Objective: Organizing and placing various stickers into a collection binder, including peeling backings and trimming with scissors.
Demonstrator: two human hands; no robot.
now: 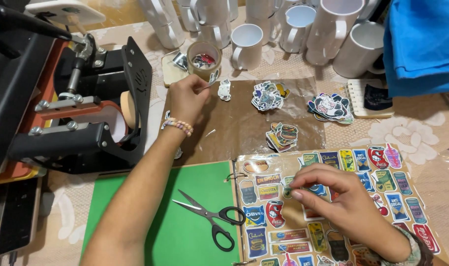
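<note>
Right hand (332, 197) pinches a small sticker (288, 189) on the sticker sheet (382, 172); left hand (187, 98) pinches a strip pointing right.

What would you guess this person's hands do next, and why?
Probably the left hand brings tape from the tape roll to the sticker page, because the right hand pins a small sticker there while the left fingers pinch at the roll.

We see a small cut-out sticker (287, 188) pinched at the fingertips over the sticker page (332, 207); the page lies flat in an open ring binder, thick with colourful can and label stickers; a tape roll (203, 58), brown and upright-rimmed, sits just beyond the other fingers, stickers inside it.
</note>
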